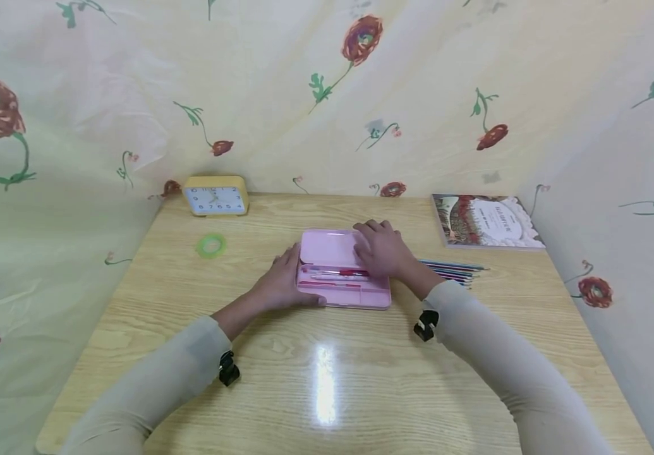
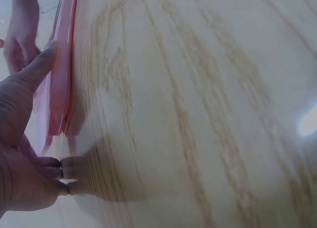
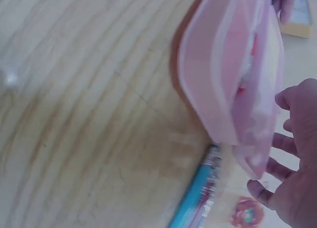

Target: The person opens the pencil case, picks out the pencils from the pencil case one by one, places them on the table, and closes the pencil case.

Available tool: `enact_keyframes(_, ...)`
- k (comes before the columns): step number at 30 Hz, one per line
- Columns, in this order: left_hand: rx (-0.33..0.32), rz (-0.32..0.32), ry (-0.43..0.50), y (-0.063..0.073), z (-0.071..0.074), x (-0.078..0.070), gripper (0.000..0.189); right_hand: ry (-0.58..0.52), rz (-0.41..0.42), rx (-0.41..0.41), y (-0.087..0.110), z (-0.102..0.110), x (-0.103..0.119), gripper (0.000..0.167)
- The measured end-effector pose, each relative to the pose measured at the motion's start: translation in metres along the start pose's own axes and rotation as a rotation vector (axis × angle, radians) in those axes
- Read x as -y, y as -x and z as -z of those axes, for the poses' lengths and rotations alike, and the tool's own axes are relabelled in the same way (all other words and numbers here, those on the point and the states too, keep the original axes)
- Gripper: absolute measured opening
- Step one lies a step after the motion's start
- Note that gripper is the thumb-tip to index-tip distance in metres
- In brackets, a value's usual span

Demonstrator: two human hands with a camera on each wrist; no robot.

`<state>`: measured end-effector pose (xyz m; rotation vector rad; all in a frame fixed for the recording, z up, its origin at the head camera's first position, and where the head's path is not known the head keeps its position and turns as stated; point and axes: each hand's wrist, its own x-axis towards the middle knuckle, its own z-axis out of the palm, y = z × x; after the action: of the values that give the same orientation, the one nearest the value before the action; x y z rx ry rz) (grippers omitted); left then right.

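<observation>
A pink pencil case (image 1: 372, 298) lies on the table with its lid (image 1: 327, 246) raised at the back. Inside are a red-and-white pen (image 1: 338, 273) and other slim items. My left hand (image 1: 281, 284) holds the case at its left end, thumb along the front edge and fingers along the side; the left wrist view shows this thumb (image 2: 44, 60) on the pink wall. At the lid's right edge is my right hand (image 1: 386, 249). In the right wrist view its fingers (image 3: 280, 168) are spread and loosely bent right at the lid's edge.
Several pencils (image 1: 452, 272) lie right of the case, partly behind the right forearm. A yellow clock (image 1: 215, 196) stands at the back left, with a green tape roll (image 1: 211, 245) in front of it. At the back right lies a book (image 1: 486, 221). Flowered cloth surrounds the table.
</observation>
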<state>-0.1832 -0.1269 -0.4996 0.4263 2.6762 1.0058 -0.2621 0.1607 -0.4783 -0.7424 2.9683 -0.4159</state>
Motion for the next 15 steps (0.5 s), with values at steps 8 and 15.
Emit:
enact_keyframes(8, 0.003, 0.030, -0.005, 0.002, 0.000, -0.001, 0.162, 0.025, 0.265, -0.217, 0.024, 0.028, 0.018, 0.046)
enact_keyframes(15, -0.007, 0.067, -0.025, 0.004, -0.003, -0.001, 0.160, 0.147, 0.503, -0.080, 0.047, 0.016, 0.039, 0.049)
